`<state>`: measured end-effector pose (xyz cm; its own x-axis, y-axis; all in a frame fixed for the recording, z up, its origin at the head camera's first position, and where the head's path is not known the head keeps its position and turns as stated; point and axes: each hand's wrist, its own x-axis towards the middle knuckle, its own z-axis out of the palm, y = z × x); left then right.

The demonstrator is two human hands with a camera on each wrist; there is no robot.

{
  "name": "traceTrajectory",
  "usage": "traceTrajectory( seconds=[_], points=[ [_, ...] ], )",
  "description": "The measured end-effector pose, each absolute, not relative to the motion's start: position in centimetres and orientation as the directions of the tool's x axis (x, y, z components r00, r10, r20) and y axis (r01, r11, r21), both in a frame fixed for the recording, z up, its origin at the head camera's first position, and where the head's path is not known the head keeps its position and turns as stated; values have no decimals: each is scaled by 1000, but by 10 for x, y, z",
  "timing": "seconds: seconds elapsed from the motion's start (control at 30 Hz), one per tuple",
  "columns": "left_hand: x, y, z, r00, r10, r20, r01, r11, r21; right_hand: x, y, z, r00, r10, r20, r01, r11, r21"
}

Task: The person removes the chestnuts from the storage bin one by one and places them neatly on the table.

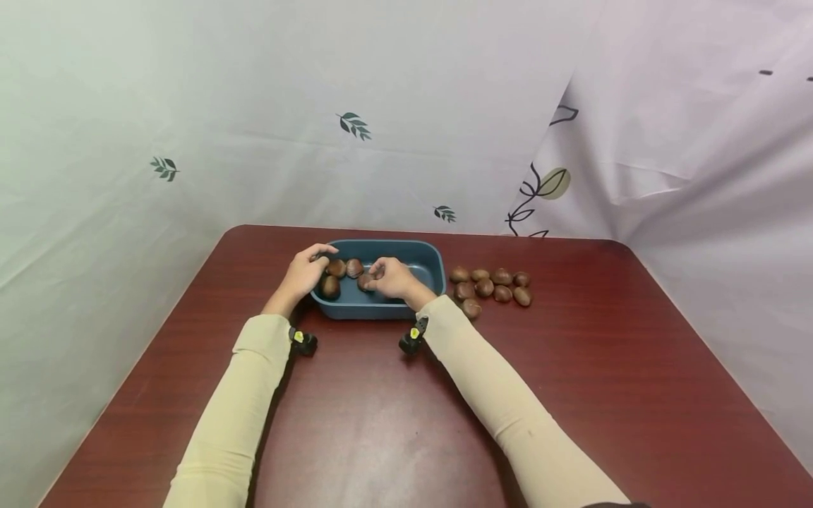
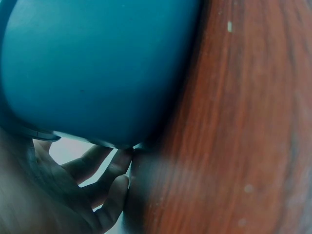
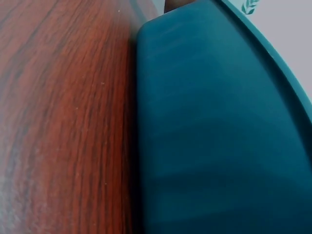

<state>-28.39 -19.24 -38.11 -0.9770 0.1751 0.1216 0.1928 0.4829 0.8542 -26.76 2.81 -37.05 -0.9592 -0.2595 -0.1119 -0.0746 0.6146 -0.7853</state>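
Chestnut [image 1: 365,283] apparently in right hand [image 1: 395,279]

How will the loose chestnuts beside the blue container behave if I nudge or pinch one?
The chestnuts would probably roll unevenly, being rounded but not quite spherical. Their glossy shells look smooth, so a light pinch may slip.

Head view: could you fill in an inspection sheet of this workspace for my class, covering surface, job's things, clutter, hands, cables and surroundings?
Surface: red-brown wood-grain table.
Job's things: blue tray holding several chestnuts; other chestnuts on the table, right of the tray.
Clutter: dark shape at bottom edge, too cut off to identify.
Hands: left hand holds the tray's left end; right hand pinches a chestnut inside it.
Cables: nothing seen.
Surroundings: pale, wrinkled fabric with leaf prints.
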Motion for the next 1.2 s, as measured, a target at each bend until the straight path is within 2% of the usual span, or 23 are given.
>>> traceTrajectory(
  seconds=[0.4,0.9,1.2],
  points=[
    [-284,-196,-380,-976,176,125,197,487,851,-269,24,-368,-935,-339,-104,-169,683,-710],
    [-285,-196,-381,-978,178,112,186,482,856,-263,23,-369,-929,-364,-70,-187,622,-760],
    [-287,-191,-382,-980,159,121,186,505,843,-260,24,-369,-949,-312,35,-223,590,-776]
  ],
)
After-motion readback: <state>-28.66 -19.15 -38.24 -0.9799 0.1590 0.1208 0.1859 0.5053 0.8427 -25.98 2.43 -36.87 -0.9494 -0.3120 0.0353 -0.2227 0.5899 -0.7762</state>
